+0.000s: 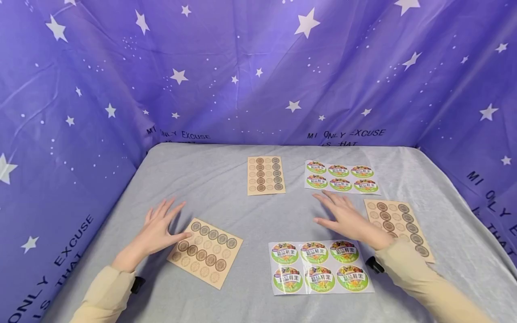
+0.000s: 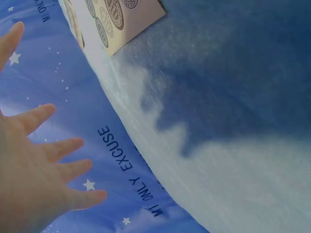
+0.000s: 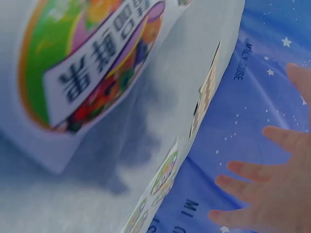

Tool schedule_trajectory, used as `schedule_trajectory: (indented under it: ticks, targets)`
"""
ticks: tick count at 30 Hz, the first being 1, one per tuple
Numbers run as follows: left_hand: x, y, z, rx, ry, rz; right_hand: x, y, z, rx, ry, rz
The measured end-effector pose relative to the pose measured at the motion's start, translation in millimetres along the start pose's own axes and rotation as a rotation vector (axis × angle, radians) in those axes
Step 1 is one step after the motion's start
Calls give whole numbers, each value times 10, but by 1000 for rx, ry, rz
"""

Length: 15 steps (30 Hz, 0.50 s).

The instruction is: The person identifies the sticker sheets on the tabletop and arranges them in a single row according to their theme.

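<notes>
My left hand (image 1: 159, 229) is spread with straight fingers above the left part of the table, its thumb over the corner of a tan sticker sheet (image 1: 210, 255) with rows of round dark stamps. In the left wrist view that hand (image 2: 39, 170) holds nothing. My right hand (image 1: 347, 217) hovers, fingers extended, between two white sheets of fruit stickers: a near sheet (image 1: 303, 269) and a far sheet (image 1: 342, 177). The right wrist view shows the hand (image 3: 267, 179) with its fingers apart and nothing in them.
A second tan sticker sheet (image 1: 266, 175) lies at the back middle. Another tan sheet (image 1: 397, 224) sits to the right, partly behind the right forearm. A grey cloth covers the table (image 1: 226, 206); a purple star-print curtain (image 1: 242, 67) hangs around it.
</notes>
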State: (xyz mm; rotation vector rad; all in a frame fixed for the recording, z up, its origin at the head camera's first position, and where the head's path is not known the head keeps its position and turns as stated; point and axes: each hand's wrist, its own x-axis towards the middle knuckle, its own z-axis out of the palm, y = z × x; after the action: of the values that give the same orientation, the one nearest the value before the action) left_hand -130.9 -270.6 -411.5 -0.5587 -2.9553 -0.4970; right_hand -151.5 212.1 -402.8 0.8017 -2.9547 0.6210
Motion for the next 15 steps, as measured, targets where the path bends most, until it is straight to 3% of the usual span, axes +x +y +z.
schedule_trajectory:
  ticks: [15]
  targets:
    - [-189,-62,-41,-80,22,-38,220,-353,134,122,-48,-61]
